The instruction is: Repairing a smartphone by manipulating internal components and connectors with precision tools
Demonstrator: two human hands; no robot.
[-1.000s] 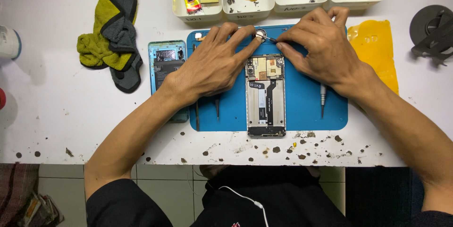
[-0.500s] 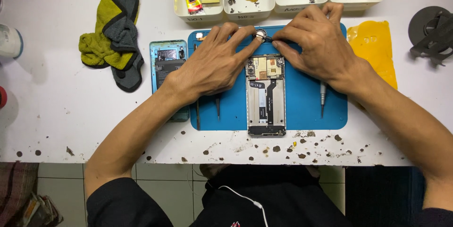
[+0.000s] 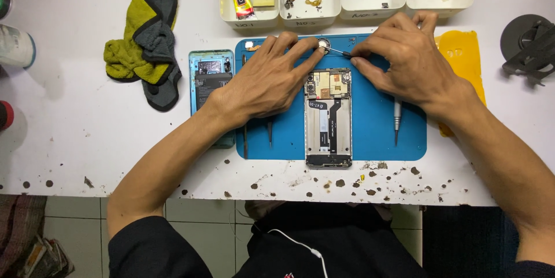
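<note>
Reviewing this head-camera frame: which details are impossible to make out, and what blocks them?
- Small round part: head view, too small to identify, half covered by the left hand.
- Thin tool's handle: hidden inside the right hand.
- Tray contents: cut off by the top edge.
- Black stand: cut by the right edge.

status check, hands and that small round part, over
Left hand pinching small round part. Right hand holding thin tool to it. Opened phone below, nothing blocking.
</note>
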